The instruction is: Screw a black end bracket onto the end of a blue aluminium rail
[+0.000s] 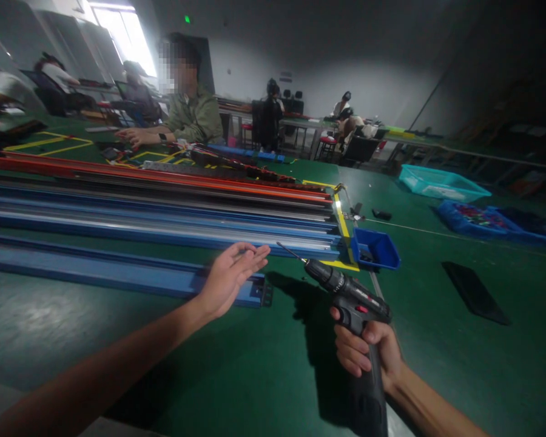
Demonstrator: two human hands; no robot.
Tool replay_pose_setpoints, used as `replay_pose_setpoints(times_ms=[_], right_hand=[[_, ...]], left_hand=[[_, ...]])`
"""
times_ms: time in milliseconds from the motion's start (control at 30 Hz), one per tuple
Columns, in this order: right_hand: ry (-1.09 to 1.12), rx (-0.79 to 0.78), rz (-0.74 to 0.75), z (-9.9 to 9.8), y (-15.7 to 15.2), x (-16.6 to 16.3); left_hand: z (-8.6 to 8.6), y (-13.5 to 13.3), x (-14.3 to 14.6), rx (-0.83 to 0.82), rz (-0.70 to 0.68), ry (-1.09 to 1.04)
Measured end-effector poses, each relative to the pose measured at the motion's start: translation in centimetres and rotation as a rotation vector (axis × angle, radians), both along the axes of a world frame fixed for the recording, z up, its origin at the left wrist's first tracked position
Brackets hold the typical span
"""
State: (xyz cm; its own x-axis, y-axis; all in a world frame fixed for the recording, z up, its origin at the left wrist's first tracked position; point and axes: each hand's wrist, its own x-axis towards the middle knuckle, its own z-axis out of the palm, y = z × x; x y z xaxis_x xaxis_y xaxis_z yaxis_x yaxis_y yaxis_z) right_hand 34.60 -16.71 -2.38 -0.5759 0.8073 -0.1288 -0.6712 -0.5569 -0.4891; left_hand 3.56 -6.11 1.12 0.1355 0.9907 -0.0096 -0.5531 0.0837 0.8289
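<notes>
Right hand (355,353), lower right of frame: fingers wrapped around grip of black drill (361,301). Drill is at right of center, bit (292,251) aimed toward upper left. Pale lettering on drill's body, too blurred to read; red button below it, no legible mark. Left hand (227,280), center: fingers straight and side by side, gripping nothing, fingertips near bit but apart from it. It overlaps the end of near blue rail (95,267); can't tell if touching. Black end cap (267,296) on that rail, just right of left hand.

Behind, left to center: more blue rails (164,229), then orange rail (186,176), all lying roughly parallel. Yellow tape (341,215) runs past their right ends. Blue bin (384,263) just right of tape, small dark parts inside. Black slab (475,294) at right, flat on green table (236,376). Upper right: teal basket (437,187), blue tray (473,232) just below it with small colored parts.

Upper left: co-worker's green sleeve (198,121), dark watch (162,138) on wrist, display not readable. Lit green sign (187,19) at top, too small to read.
</notes>
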Motion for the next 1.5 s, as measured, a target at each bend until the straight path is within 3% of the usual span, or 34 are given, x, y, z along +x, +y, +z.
replay_pose_setpoints(times_ms=[633,1233,1500], right_hand=[[-0.106,-0.025,0.134,-0.3,-0.7,0.1],[-0.030,-0.052,0.145,0.2,-0.8,0.1],[0.069,-0.044,0.180,-0.7,-0.6,0.5]], left_hand=[[-1.0,-1.3,0.4,0.008,-0.071,0.022],[-1.2,-1.5,0.2,0.115,-0.070,0.066],[-1.8,-1.6,0.0,0.162,-0.062,0.162]])
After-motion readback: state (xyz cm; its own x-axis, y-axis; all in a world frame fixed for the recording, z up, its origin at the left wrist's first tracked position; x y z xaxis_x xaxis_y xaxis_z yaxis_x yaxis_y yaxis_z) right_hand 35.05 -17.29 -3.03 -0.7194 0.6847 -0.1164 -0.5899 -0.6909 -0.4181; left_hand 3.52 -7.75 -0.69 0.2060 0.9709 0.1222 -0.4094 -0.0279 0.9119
